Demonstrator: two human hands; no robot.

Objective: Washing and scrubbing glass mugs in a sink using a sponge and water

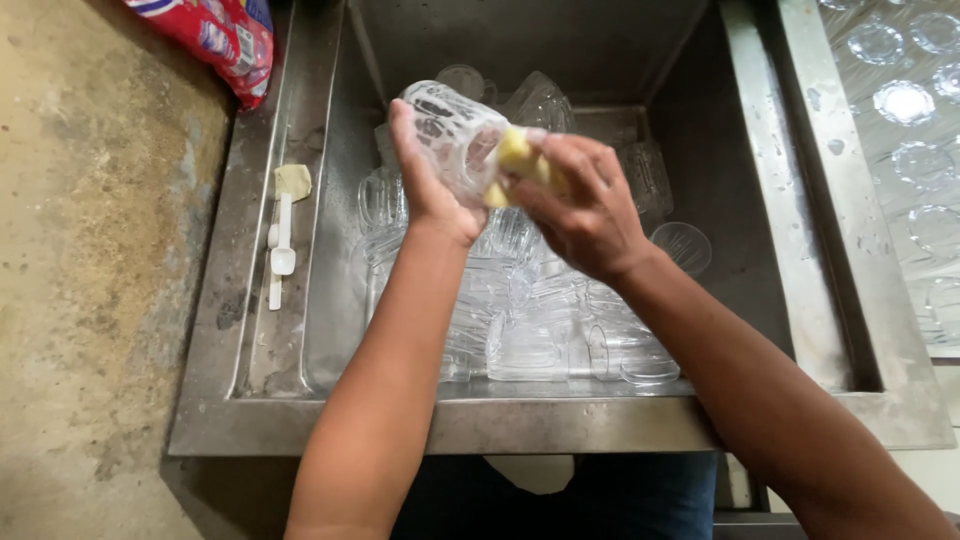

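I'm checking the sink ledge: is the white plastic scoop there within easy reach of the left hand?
Probably not right away: the left hand grips a glass mug. Nothing covers the white scoop.

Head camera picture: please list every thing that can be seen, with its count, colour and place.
glass mug: one, clear, soapy, held above the sink
sponge: one, yellow, pressed at the mug's mouth
glass mugs: many, exact count unclear, clear, piled in the sink
sink: one, grey steel, centre
upturned glasses: several, clear, on the draining surface at right
plastic scoop: one, white, on the sink's left ledge
small scrap: one, pale yellow, left ledge above the scoop
packet: one, red with print, top left
counter: one, brownish stone, left
left hand: one, gripping the mug
right hand: one, holding the sponge
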